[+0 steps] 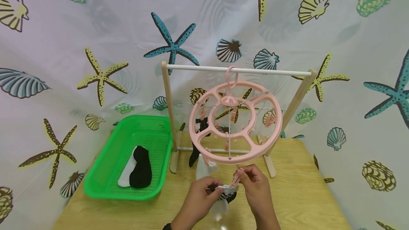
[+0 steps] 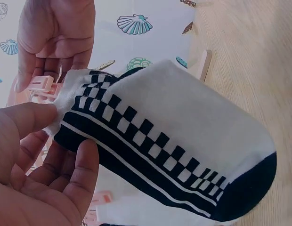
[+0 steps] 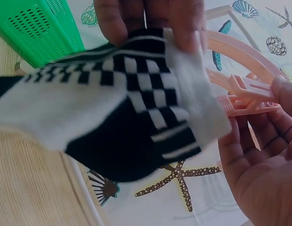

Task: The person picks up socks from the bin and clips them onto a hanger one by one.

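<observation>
A white ankle sock (image 2: 193, 108) with black checks, stripes and a black toe is stretched out sideways. My left hand (image 1: 201, 195) pinches its cuff between thumb and fingers. At the other side of the cuff, my right hand (image 1: 256, 186) squeezes a pink clothespin (image 3: 252, 92) by its handles. The clothespin's jaws meet the cuff's edge; whether the fabric sits between them, I cannot tell. Above both hands hangs a round pink drying hanger (image 1: 243, 159), its hook over a white rail (image 1: 198, 67).
More socks hang from the hanger's left side, including a white sock (image 1: 203, 168) and a black sock (image 1: 193, 155). A green basket (image 1: 92, 187) at left holds a white sock (image 1: 126, 173) and a black sock (image 1: 141, 173). Wooden posts (image 1: 169, 105) bear the rail on the table (image 1: 300, 194).
</observation>
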Available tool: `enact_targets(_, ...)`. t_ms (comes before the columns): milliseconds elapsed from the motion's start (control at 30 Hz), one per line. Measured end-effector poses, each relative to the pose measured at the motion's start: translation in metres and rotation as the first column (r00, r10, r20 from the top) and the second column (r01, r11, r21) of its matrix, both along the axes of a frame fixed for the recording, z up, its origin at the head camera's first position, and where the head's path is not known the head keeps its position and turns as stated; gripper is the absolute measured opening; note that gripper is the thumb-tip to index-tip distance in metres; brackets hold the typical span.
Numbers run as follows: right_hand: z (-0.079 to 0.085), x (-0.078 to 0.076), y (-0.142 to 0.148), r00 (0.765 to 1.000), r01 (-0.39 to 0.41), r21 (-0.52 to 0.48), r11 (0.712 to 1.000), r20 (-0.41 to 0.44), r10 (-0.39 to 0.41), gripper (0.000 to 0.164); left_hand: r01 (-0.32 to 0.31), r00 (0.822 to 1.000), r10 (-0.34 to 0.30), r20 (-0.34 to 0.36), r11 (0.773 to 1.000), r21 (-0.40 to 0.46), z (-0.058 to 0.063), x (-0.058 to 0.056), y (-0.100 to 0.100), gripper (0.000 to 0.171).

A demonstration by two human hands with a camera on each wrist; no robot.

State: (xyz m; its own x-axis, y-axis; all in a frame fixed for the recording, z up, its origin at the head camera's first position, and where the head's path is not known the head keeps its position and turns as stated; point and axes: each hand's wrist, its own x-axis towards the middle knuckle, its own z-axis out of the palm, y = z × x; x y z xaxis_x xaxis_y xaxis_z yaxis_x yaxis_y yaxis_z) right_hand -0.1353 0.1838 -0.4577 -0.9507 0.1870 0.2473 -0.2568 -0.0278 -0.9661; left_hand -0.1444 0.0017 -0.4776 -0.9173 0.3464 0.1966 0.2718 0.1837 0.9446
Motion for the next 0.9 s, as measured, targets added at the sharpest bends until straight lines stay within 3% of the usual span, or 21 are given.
enact_targets(367,-0.003,-0.001,-0.001,0.998,-0.035,0.023,0.999,-0.053,0.037,0.012,0.007,1.000,-0.008,0.013,0.998,0.058,0.005,-0.001,0.010,0.008)
enact_targets(900,-0.001,0.000,-0.002,0.998,-0.043,0.065,0.997,0.045,0.040,0.014,-0.025,0.999,0.029,-0.027,0.993,0.112,0.010,-0.004,0.011,0.010)
